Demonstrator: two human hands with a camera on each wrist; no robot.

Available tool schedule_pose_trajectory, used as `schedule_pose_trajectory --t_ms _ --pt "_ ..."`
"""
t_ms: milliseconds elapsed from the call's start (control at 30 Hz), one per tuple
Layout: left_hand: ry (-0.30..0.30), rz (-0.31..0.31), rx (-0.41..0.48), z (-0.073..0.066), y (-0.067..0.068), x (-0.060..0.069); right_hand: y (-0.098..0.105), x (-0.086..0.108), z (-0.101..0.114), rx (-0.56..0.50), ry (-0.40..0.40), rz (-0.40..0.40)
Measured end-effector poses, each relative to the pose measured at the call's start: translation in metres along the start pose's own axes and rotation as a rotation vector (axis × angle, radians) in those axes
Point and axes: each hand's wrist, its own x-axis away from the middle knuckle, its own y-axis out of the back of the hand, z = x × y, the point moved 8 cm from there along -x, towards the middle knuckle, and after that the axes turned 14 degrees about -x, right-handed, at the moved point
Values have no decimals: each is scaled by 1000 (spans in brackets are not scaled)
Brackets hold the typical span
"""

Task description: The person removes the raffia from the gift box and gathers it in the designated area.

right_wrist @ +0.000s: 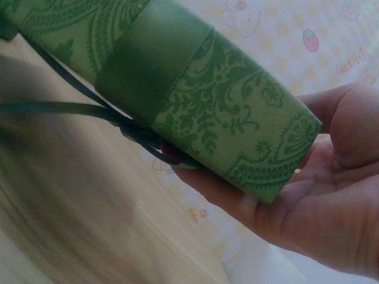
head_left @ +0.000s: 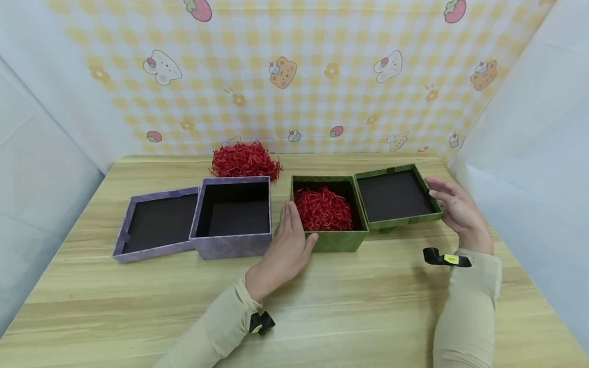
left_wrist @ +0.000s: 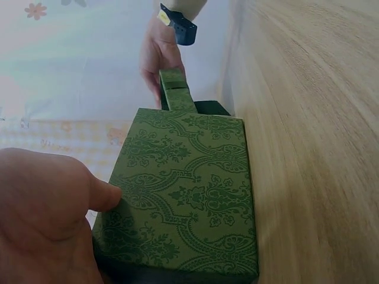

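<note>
Green lid [head_left: 394,197] was gripped by the right hand [head_left: 455,208], while the green box [head_left: 338,242], merely braced by the straight-fingered left hand [head_left: 285,248], risked being dragged by any tug!

Beneath the grip we see a pale wood-grain tabletop [head_left: 359,317], its streaks running crosswise. Beyond the grip, we have a yellow-and-white gingham cloth [head_left: 303,105] as backdrop, printed with strawberries [head_left: 336,131], flowers [head_left: 238,99] and 2 brown bears [head_left: 284,74]. Near the grip, on its right, stands a white fabric panel [head_left: 529,128]; well apart, on its left, a 2nd panel [head_left: 41,153], blue-grey in the soft light.
</note>
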Motion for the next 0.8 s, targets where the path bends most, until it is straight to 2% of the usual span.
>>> schedule_pose_trajectory --t_ms 233,400,567,667,800 --pt "-3 -15 -20 0 0 0 4 0 -5 -62 -24 3" --pt "3 0 -2 0 -1 -1 14 1 -10 54 -46 -23" --pt "16 22 27 0 -2 -1 28 2 -21 164 -139 -80" --pt "20 28 31 0 -2 -1 33 3 -26 205 -185 -95" --pt "35 46 32 2 -4 -1 36 3 -30 195 -203 -88"
